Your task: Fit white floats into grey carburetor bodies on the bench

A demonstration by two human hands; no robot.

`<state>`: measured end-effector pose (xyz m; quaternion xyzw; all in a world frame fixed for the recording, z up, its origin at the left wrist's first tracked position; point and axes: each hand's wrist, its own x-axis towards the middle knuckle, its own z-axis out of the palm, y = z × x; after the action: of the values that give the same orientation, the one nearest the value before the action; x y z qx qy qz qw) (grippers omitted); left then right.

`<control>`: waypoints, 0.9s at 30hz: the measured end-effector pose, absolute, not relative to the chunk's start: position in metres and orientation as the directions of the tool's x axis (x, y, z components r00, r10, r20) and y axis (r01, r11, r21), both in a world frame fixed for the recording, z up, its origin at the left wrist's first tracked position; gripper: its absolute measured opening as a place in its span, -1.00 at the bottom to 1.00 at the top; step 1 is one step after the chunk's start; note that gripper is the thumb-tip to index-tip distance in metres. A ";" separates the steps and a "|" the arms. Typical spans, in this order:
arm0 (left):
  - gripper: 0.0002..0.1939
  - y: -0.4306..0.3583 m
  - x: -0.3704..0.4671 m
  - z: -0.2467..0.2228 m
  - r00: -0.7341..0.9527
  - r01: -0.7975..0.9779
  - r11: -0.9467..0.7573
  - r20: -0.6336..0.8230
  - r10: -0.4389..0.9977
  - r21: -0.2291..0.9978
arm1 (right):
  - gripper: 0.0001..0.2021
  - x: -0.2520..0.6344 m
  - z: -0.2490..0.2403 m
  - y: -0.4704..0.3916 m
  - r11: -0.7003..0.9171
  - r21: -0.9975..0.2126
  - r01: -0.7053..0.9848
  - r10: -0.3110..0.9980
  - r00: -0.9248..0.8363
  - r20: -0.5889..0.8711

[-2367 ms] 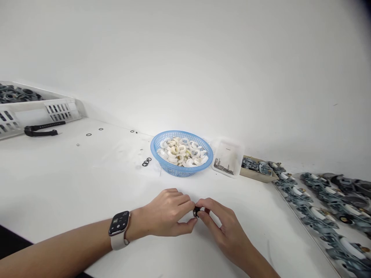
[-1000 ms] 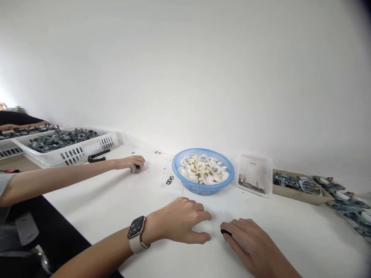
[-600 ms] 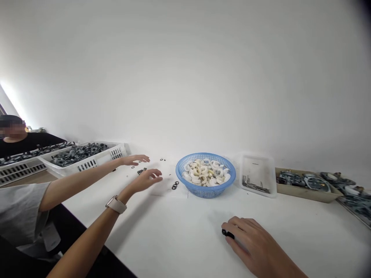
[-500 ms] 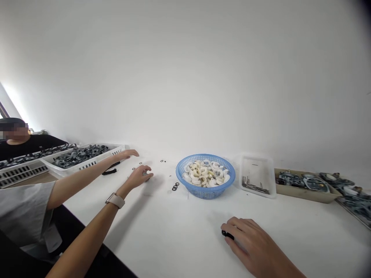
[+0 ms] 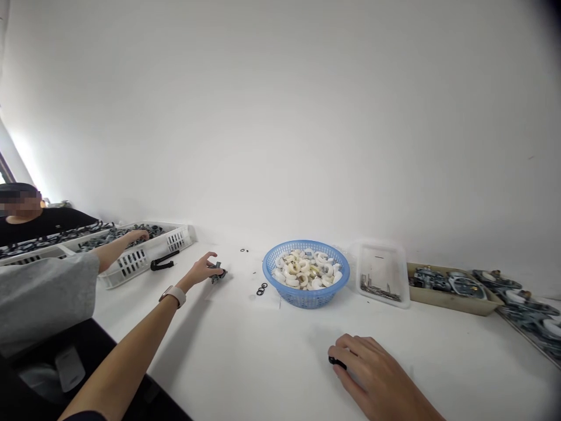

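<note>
My left hand (image 5: 202, 271), with a pale watch on its wrist, reaches out over the white table. Its thumb and fingers are closed around a small grey metal part (image 5: 217, 273) at the table surface, and the fingers cover some of it. My right hand (image 5: 367, 369) is low on the right, curled, with a small black piece (image 5: 337, 363) pinched between thumb and forefinger. Most of that piece is hidden, so its kind is unclear. Several black rubber rings (image 5: 262, 289) lie on the table between my hands, left of the blue basket.
A blue basket (image 5: 307, 299) holds white curved pieces. Right of it are a clear tray (image 5: 381, 263) with metal pins and a beige box (image 5: 464, 303) of grey metal parts. A co-worker's hand (image 5: 139, 235) is in the white crate (image 5: 131, 263) at left, near a black-handled tool (image 5: 164, 261).
The co-worker's arm has drawn back from the table to the crate. More of the grey metal part shows at my left hand. The view has shifted slightly; my right hand keeps its pinch.
</note>
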<state>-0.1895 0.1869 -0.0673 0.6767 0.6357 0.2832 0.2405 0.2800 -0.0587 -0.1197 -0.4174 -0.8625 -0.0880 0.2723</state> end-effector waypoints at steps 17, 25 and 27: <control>-0.68 0.003 0.007 -0.037 0.692 -0.049 0.268 -0.161 0.703 0.962 | -0.56 0.255 -0.093 -0.081 0.563 0.333 0.756 0.256 -0.543 0.799; -0.67 -0.005 0.036 -0.040 0.744 0.003 0.391 -0.263 0.614 0.921 | -0.61 0.259 -0.083 -0.084 0.535 0.391 0.749 0.225 -0.572 0.789; -0.66 -0.004 0.037 -0.041 0.749 0.020 0.408 -0.284 0.598 0.913 | -0.65 0.260 -0.079 -0.085 0.544 0.390 0.743 0.228 -0.578 0.783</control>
<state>0.0374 -0.0043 -0.0407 0.5119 0.3020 0.1847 0.7828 0.2599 -0.0853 -0.0792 -0.3010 -0.8071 -0.3710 0.3468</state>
